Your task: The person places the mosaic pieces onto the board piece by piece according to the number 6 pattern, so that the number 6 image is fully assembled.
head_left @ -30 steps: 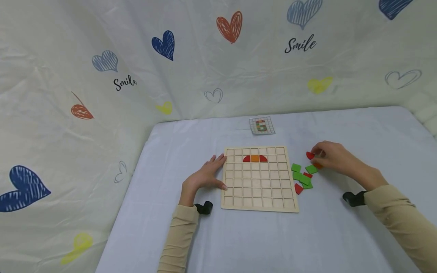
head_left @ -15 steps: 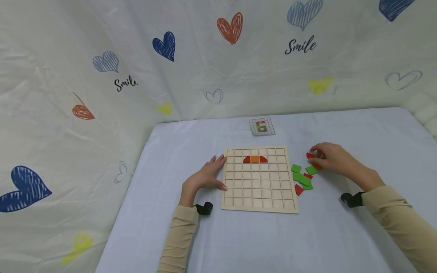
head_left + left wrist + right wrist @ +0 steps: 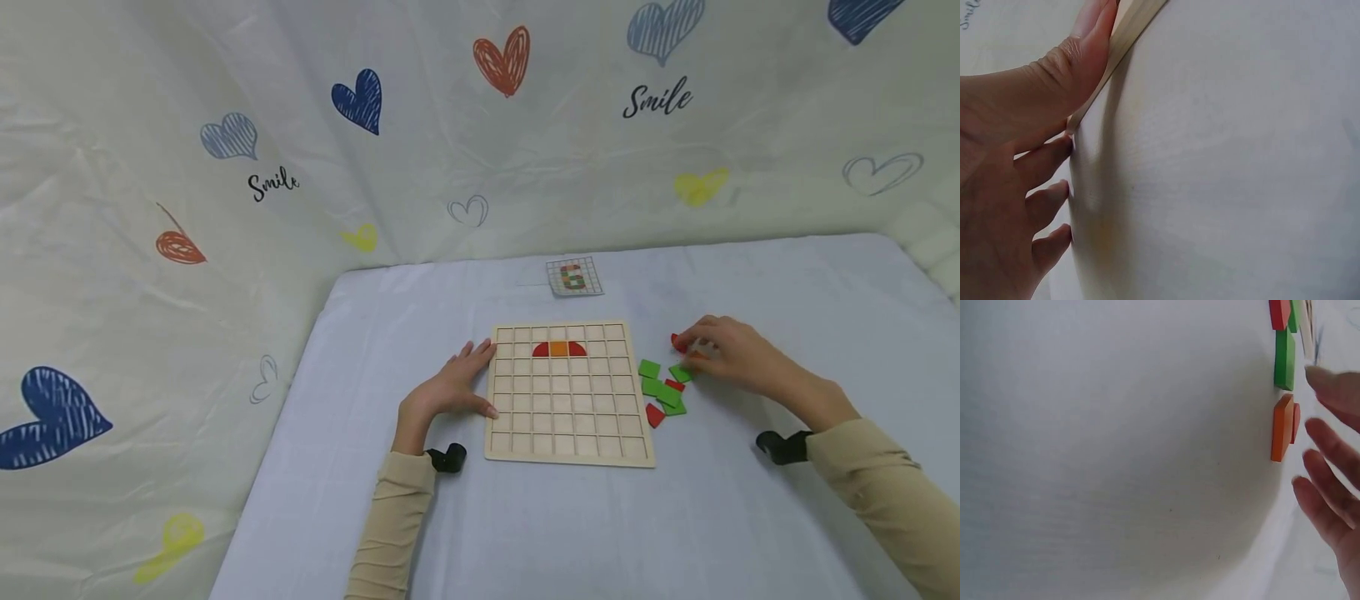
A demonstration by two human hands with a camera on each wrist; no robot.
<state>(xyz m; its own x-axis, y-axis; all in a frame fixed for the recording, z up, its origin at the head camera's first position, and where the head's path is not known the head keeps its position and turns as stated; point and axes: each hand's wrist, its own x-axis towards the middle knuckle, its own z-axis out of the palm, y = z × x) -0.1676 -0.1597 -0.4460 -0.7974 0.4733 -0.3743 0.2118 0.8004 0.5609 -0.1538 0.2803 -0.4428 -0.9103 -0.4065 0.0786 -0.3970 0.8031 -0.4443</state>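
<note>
My left hand (image 3: 450,387) rests at the left side of a pale wooden grid board (image 3: 525,423), fingers spread. In the left wrist view, the thumb (image 3: 1069,65) lies on the board's edge. Two red rounded corner tiles (image 3: 540,350) flank an orange square tile (image 3: 558,349) in an upper row. My right hand (image 3: 738,354) hovers over loose tiles right of the board, index finger by a red tile (image 3: 676,342). In the right wrist view, its thumb and fingers stand apart beside an orange tile (image 3: 1282,428), a red one behind it, and a green tile (image 3: 1284,359).
Several green tiles (image 3: 667,393) and a red tile (image 3: 656,415) lie in a loose pile against the board's right side. Behind the board is a small printed pattern card (image 3: 574,277). White cloth (image 3: 570,533) covers the table, with a heart-printed curtain (image 3: 420,183) beyond.
My right hand shifts slightly nearer and lower over the loose tiles, its fingertips now covering more of the red tile. My left hand and the board stay put.
</note>
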